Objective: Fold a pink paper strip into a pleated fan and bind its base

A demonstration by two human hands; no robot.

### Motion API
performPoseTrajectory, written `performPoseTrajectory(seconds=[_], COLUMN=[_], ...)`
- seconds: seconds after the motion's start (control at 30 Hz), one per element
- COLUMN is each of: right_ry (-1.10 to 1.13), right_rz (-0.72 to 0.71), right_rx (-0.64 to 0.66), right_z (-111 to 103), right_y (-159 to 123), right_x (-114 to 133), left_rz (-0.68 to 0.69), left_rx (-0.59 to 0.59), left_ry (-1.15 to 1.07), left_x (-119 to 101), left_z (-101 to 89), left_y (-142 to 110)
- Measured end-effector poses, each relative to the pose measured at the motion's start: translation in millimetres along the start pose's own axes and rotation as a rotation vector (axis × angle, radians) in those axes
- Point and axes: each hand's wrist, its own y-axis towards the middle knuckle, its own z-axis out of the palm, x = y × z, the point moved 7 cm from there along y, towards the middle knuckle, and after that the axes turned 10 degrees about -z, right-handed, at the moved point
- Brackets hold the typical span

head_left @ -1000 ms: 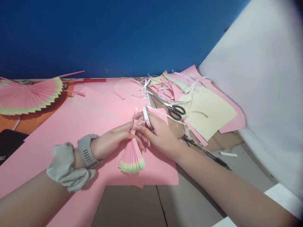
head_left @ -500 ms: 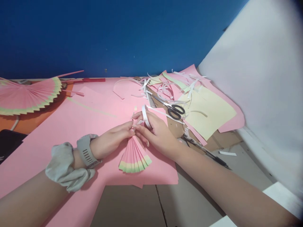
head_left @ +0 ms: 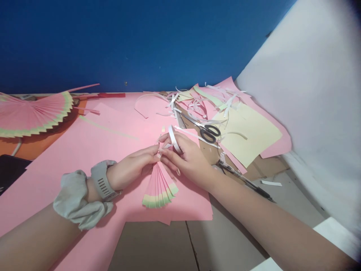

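Observation:
A small pleated paper fan (head_left: 160, 188), pink with a yellow and green edge, hangs spread below my fingers. My left hand (head_left: 138, 163) pinches its narrow top, wearing a grey watch and a scrunchie at the wrist. My right hand (head_left: 186, 158) meets it there, its fingertips closed on the fan's gathered end. A loop of white ribbon or tape (head_left: 175, 140) rings the right fingers, and the fingers partly hide where it runs. Under both hands lie pink paper sheets (head_left: 194, 203).
Black-handled scissors (head_left: 210, 132) lie behind my right hand, among paper strips (head_left: 197, 109) and a pale yellow sheet (head_left: 251, 131). A patterned cutter-like tool (head_left: 242, 178) rests near my right forearm. At left is a larger pleated fan (head_left: 36, 114). A blue wall (head_left: 141, 45) stands behind.
The small fan's spread edge has narrowed slightly and shifted a little left. Both hands keep nearly the same place and grip.

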Motion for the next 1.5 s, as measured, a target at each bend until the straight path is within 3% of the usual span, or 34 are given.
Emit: performPoseTrajectory(seconds=[0.33, 0.77, 1.3, 1.5], right_ry=[0.002, -0.06, -0.376, -0.444], right_rz=[0.019, -0.044, -0.212, -0.217], right_rx=[0.004, 0.018, -0.069, -0.045], right_z=[-0.3, 0.3, -2.5, 0.9], right_y=[-0.2, 1.5, -5.1, -4.6], right_x=[-1.6, 0.3, 10.9, 12.9], left_rz=[-0.099, 0.009, -0.017, -0.033], left_rx=[-0.02, -0.043, -0.036, -0.061], left_ry=[-0.138, 0.177, 0.153, 0.234], left_x=[5.1, -0.4, 2.6, 3.6], left_z=[-2.8, -5.0, -3.7, -6.3], left_y=[3.4, 1.3, -1.3, -1.7])
